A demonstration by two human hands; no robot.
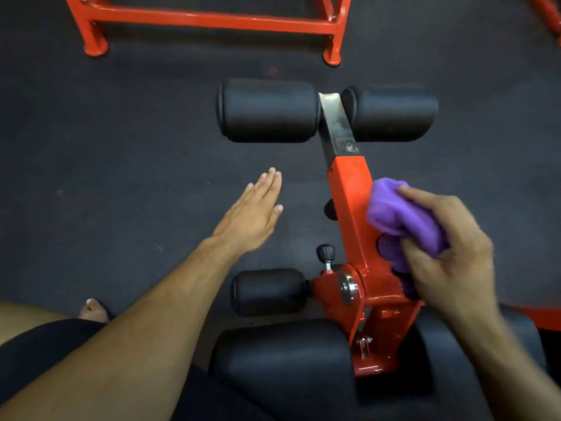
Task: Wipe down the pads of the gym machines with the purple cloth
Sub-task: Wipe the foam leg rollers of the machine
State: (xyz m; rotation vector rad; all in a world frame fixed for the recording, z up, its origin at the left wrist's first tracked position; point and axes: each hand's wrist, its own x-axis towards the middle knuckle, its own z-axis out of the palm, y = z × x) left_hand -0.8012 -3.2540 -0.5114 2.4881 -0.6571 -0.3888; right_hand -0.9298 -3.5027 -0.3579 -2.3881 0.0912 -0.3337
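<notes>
I have the purple cloth (403,220) bunched into a wad in my right hand (449,253), thumb under and fingers (425,196) curled over the top, clamped on it so a thick fold sticks out ahead of my knuckles to do the rubbing. The wad hangs against the right side of the orange post (352,202), though I cannot tell if it truly touches the paint. It is not on any pad. The far roller pads (267,110) sit well beyond it at the end of the steel bar (337,126); the near roller pad (267,291) lies below my left arm. I judge the far rollers come next. My left hand (255,214) is out flat over the dark floor (121,147), fingers straight and together, holding nothing, probably for balance as I lean over the bench pad (282,360).
</notes>
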